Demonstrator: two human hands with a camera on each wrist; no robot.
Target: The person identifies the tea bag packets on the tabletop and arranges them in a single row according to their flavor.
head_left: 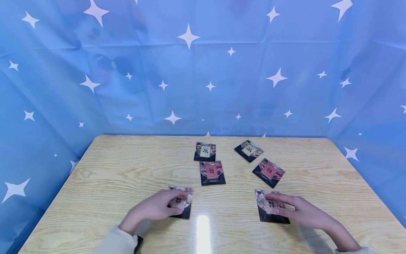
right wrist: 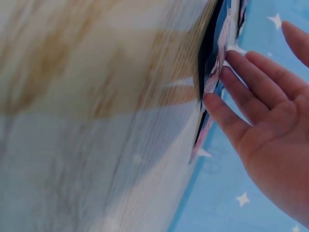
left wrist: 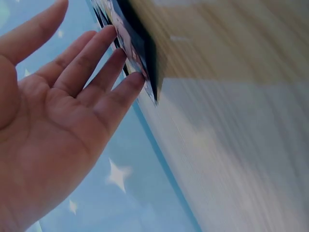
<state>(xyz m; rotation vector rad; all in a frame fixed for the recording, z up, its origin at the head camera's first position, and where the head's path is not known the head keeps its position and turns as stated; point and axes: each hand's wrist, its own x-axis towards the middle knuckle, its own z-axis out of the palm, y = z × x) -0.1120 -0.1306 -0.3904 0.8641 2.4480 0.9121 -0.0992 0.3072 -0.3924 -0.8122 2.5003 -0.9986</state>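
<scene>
The left hand (head_left: 158, 207) lies flat, fingers straight, its fingertips (left wrist: 130, 82) pressing on a dark square packet (head_left: 182, 204) near the table's (head_left: 104, 176) front edge, left of the middle. The right hand (head_left: 301, 210) mirrors it, fingers extended and together, fingertips (right wrist: 219, 104) resting on a second packet (head_left: 269, 211) near the front edge, right of the middle. Neither hand curls round its packet. Further back, toward the table's far edge, four more packets lie flat in two pairs: a pink-labelled one (head_left: 212, 172) with a pale-labelled one (head_left: 205, 151) behind it, and to the right another pink-labelled one (head_left: 269, 172) and a pale-labelled one (head_left: 248, 150). A blue starred cloth (head_left: 203, 70) hangs behind.
</scene>
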